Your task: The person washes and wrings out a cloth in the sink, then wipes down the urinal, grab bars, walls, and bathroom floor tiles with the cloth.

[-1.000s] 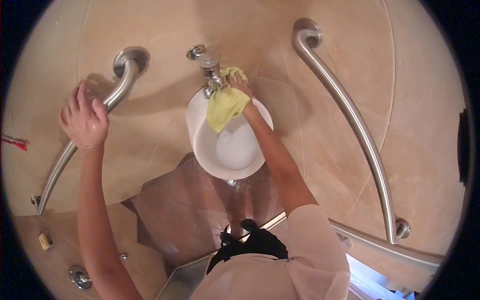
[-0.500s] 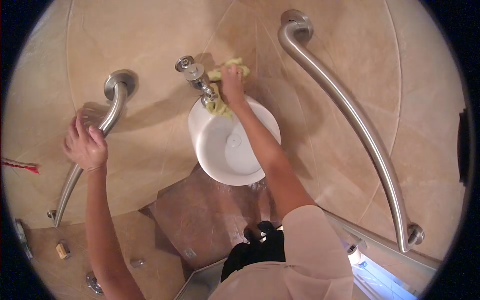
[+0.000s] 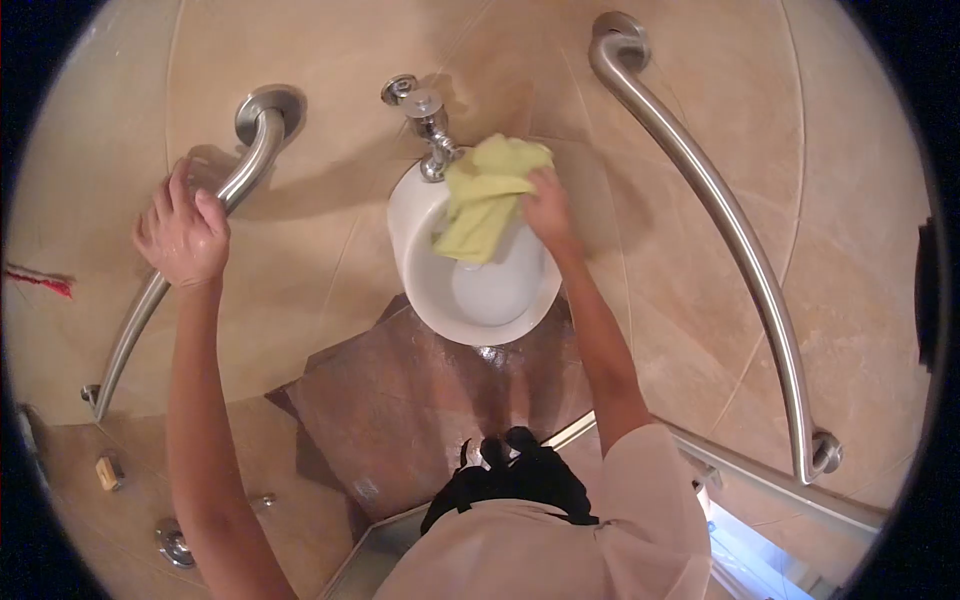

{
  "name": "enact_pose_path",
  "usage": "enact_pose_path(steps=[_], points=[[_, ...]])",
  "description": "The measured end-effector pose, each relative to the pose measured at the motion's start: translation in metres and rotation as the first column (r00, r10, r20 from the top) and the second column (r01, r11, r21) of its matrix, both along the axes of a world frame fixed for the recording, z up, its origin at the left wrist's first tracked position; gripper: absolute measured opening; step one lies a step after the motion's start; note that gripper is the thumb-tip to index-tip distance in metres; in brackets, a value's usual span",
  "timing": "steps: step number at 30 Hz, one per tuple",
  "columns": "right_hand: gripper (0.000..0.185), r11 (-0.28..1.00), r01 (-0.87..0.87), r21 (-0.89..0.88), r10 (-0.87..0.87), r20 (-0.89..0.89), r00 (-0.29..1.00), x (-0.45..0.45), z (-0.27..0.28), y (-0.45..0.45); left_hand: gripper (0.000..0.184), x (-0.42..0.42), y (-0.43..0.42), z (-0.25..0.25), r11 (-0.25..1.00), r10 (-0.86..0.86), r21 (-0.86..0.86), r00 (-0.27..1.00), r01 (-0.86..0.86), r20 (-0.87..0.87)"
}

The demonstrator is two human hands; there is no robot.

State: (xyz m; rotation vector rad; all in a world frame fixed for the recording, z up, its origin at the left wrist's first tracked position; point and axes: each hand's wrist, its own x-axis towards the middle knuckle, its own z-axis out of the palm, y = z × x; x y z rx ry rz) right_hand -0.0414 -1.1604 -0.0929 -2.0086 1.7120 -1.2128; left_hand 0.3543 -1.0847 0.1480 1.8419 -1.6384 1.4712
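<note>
A yellow-green cloth [image 3: 490, 195] hangs unfolded from my right hand [image 3: 548, 212], pinched near its right edge. It covers part of the back rim and bowl of a white urinal [image 3: 420, 290] on the wall. Just left of the cloth stands the chrome flush valve [image 3: 428, 120], its lower end meeting the urinal. My left hand [image 3: 183, 230] is over the left steel grab bar [image 3: 262, 150], fingers stretched and thumb apart. Whether its palm presses on the bar, I cannot tell.
A second, longer curved grab bar [image 3: 725, 225] runs down the right wall. At the far left hangs a red cord [image 3: 45, 282]. Brown floor tiles [image 3: 400, 400] lie below the urinal, and a soap-like block [image 3: 108, 472] sits at lower left.
My right hand has moved right and down from beside the valve, drawing the cloth away from the pipe; it now spreads over the bowl. My left hand stays by the left bar.
</note>
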Motion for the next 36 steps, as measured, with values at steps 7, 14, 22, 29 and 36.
enact_pose_path(steps=[7,14,22,29,36], points=[[0.038,0.994,-0.009,-0.108,0.077,0.636,0.768,0.103,0.005,0.020,0.037,0.001,0.001,0.000,0.999,-0.015,0.030,0.998,0.017,-0.054],[0.024,0.963,-0.180,-0.201,0.145,-0.177,0.973,0.182,0.015,0.036,0.036,0.003,0.001,-0.003,0.999,0.010,0.037,0.999,-0.009,-0.040],[0.018,0.765,-0.616,-0.186,0.462,-0.508,0.727,0.155,0.028,0.049,0.034,-0.003,0.004,0.001,0.999,-0.006,0.049,0.990,0.013,-0.138],[0.029,0.917,0.285,0.279,-0.386,0.439,0.811,0.005,-0.041,-0.010,0.032,-0.003,0.004,0.000,0.999,-0.025,0.019,0.992,0.028,-0.126],[0.033,0.953,0.296,-0.058,-0.257,0.358,0.897,0.061,-0.087,-0.050,0.033,-0.003,0.003,-0.002,0.999,-0.055,-0.004,0.993,0.054,-0.104]])
